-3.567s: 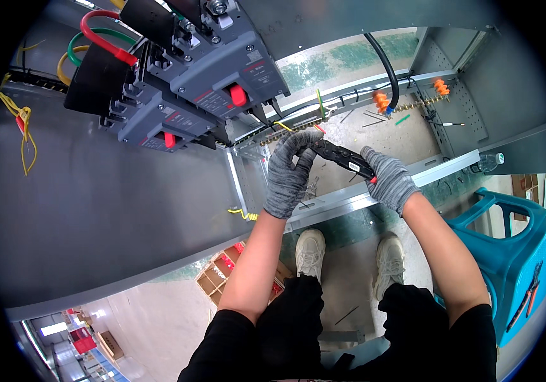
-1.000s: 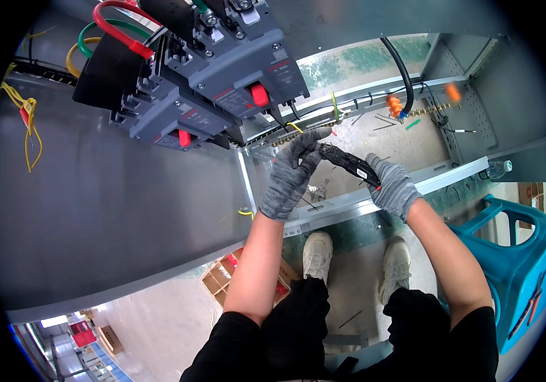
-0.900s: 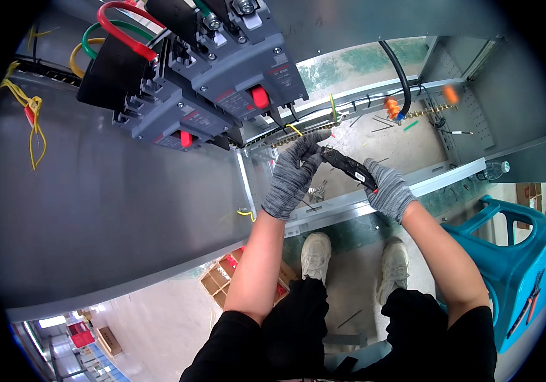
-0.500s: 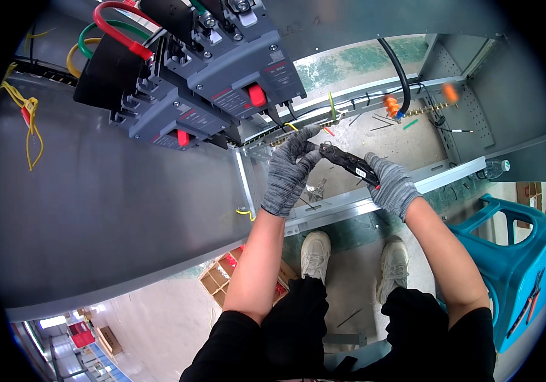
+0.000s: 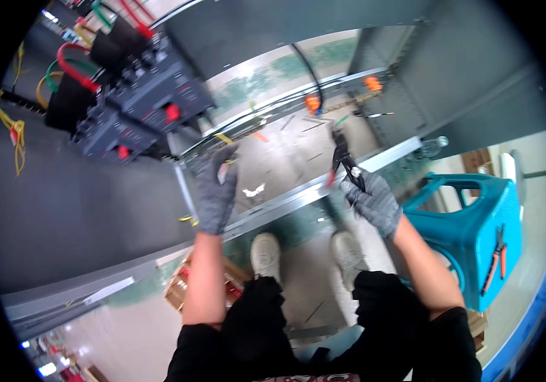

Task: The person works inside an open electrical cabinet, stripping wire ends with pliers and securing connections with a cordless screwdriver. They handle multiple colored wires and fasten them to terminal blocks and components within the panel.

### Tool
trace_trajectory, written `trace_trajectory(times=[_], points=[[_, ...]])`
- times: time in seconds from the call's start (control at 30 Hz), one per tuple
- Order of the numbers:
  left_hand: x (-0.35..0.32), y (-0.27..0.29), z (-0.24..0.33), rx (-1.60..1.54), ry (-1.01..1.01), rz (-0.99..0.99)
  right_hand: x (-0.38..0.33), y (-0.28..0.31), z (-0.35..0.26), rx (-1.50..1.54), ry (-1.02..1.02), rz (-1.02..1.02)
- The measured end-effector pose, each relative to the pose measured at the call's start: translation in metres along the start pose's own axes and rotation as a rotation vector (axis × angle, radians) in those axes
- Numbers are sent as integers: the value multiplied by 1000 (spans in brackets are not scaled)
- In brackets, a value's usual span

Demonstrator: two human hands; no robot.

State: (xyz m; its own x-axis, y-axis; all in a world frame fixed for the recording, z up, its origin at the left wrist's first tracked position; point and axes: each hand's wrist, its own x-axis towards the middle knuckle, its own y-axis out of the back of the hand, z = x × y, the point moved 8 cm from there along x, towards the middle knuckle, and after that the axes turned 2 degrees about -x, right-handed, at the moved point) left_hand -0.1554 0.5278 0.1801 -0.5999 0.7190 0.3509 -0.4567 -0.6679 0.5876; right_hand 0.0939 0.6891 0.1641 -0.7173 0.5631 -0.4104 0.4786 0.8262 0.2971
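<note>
My right hand [image 5: 375, 202], in a grey knit glove, grips a pair of black crimping pliers [image 5: 343, 159] with a bit of red on the handle. The handles stand apart and the head points away from me, over the cabinet's lower frame. My left hand [image 5: 215, 194], also gloved, is at the frame's left end, below the circuit breakers. Its fingers are closed around something small and pale with a reddish spot, too blurred to make out. A short yellow wire [image 5: 223, 138] shows just beyond its fingertips.
Two grey circuit breakers [image 5: 152, 99] with red switches are mounted at the upper left. A metal rail [image 5: 298, 196] crosses before my feet. At the right stands a teal stool [image 5: 467, 223] with orange-handled pliers [image 5: 496, 258] on it. A wooden compartment box [image 5: 180, 286] sits lower left.
The view has shifted, so the cabinet sits further left. The crimping pliers have come away from my left hand, swung more upright, and their handles have spread apart.
</note>
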Motion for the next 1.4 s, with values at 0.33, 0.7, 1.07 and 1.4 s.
trace_trajectory(times=[0.33, 0.7, 1.07, 1.4], points=[[18, -90, 172, -112, -354, -201, -169, 57, -110, 930, 468, -105], [72, -254, 151, -38, -165, -418, -154, 56, -54, 804, 397, -378], [76, -255, 115, -320, 2, -391, 16, 146, 35, 462, 148, 562], [71, -251, 105, -348, -25, -371, 66, 125, 53, 484, 137, 526]])
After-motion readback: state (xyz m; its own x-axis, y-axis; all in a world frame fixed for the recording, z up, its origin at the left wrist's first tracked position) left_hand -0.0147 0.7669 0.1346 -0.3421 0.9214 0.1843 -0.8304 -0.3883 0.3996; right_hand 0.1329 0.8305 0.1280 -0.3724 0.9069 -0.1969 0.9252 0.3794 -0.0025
